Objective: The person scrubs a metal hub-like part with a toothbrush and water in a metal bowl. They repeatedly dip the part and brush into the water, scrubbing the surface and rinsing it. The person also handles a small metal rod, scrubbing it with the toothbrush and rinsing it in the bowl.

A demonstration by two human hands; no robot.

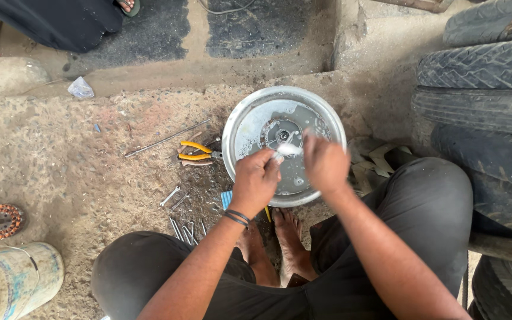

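Two hands, left hand [256,181] and right hand [325,163], pinch a small white piece [288,149] (blurred) above the metal housing [250,127]; a slip could drop it among the loose spanners [174,198].

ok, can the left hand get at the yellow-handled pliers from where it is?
Probably yes. The left hand is over the round metal housing, and the pliers lie on open ground just left of it, nothing between, though it pinches something small.

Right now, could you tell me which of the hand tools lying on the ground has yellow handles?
The pliers, just left of the round metal cover. The spanners and the long rod nearby are bare grey metal.
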